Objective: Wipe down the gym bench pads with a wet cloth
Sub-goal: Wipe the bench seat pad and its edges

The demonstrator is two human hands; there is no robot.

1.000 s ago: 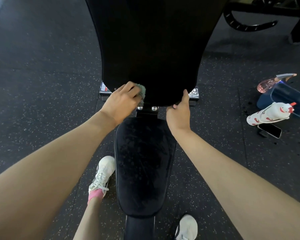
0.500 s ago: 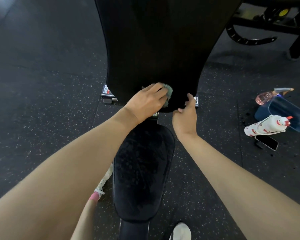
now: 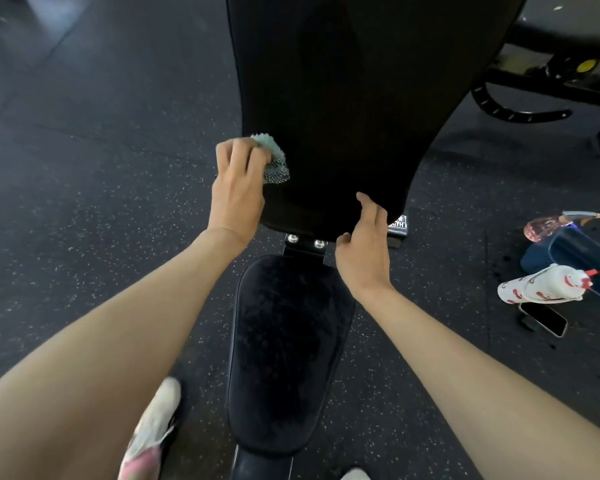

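Looking down past our forearms, we find the seat pad (image 3: 288, 355) nearest, its long axis running straight away from us to two bolts (image 3: 292, 238) at its far end. Just beyond that joint both hands meet the back pad (image 3: 343, 98). Our left hand (image 3: 238, 188) is curled round the wet cloth (image 3: 274, 161) and pins it against the back pad's left edge, a little above the lower left corner. A green tuft of cloth shows on the hand's right side. Our right hand (image 3: 364, 244) carries nothing. Its fingers are loose and slightly apart, with fingertips touching the back pad's lower edge toward the right corner, apparently steadying it.

The back pad rises away from us and widens, so we judge that most of the surface left to wipe lies ahead and to the right of the cloth, along the pad's length. The left hand is the one placed for that stroke. Farther right on the floor (image 3: 101, 202) lie a phone (image 3: 544, 318), a white spray bottle (image 3: 541, 284) and a blue basin (image 3: 575, 258).
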